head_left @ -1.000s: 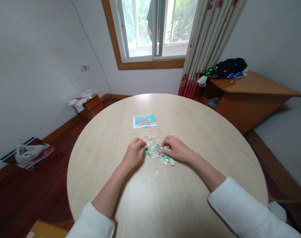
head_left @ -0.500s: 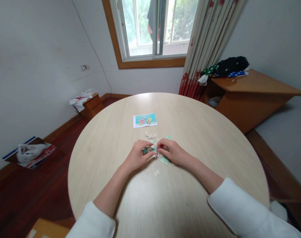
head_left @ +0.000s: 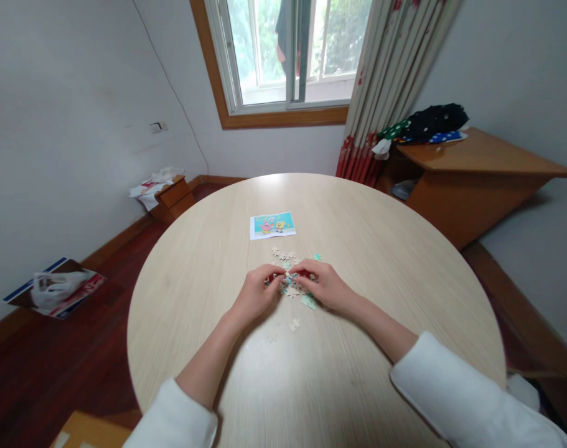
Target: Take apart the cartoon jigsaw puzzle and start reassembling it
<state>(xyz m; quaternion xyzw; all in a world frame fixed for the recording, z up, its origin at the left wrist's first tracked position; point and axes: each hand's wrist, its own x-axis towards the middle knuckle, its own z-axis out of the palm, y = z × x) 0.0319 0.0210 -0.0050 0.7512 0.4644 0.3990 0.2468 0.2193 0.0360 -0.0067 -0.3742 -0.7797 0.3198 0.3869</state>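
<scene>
Small heap of jigsaw pieces (head_left: 290, 287) near the middle of a round pale-wood table (head_left: 367, 249): thin, knobbed, some face-up in teal and pink, others showing plain beige backs. Left hand (head_left: 255, 292) and right hand (head_left: 326, 286) resting on the heap from either side, fingers curled, fingertips almost meeting above it; whether a piece is pinched in either cannot be told. Loose beige piece (head_left: 293, 325) lying apart on the near side. Printed reference picture (head_left: 272, 224) flat beyond the heap. White sleeves pushed up both forearms.
</scene>
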